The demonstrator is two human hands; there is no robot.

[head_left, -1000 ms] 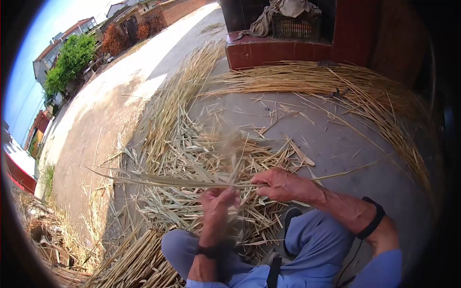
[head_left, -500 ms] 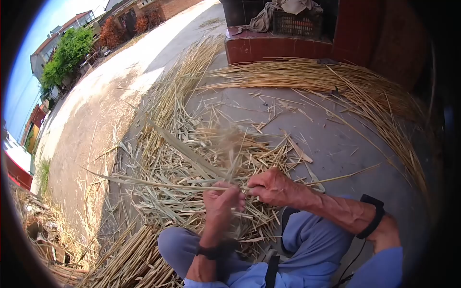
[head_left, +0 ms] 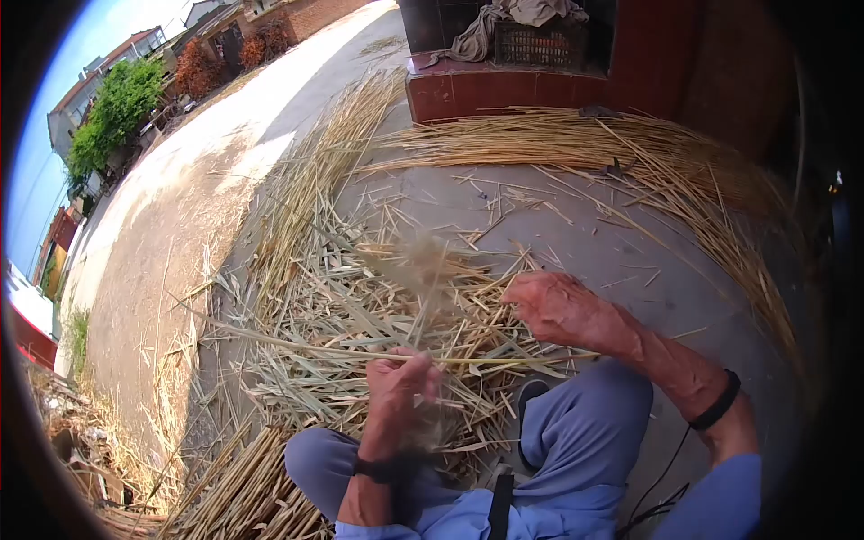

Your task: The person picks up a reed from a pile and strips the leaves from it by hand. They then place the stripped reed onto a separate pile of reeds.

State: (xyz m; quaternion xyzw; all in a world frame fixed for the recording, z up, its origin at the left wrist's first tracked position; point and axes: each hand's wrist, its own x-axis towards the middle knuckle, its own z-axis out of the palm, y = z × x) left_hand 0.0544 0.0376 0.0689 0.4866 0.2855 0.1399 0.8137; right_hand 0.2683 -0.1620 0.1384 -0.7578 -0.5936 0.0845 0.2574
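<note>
My left hand (head_left: 394, 389) is closed around a long reed stalk (head_left: 504, 361) that runs roughly level across the pile, its leafy end to the left and its thin end to the right. Up and to the right, my right hand (head_left: 551, 306) is apart from the stalk, fingers curled and pointing left; what they hold, if anything, is hidden. Beneath both hands lies a loose heap of pale green and straw-coloured leaves (head_left: 315, 360). A blurred tuft (head_left: 427, 261) shows above my left hand.
A bundle of stalks (head_left: 261, 490) lies beside my left knee. Long stalks (head_left: 558, 144) curve along the back and right, before a red tiled ledge (head_left: 513, 90) holding a dark crate (head_left: 540, 45) and cloth. More leafy stalks (head_left: 310, 180) stretch away at the left.
My right hand has come off the stalk and moved up and to the right. My left hand keeps its hold, slightly further left. The view has shifted a little.
</note>
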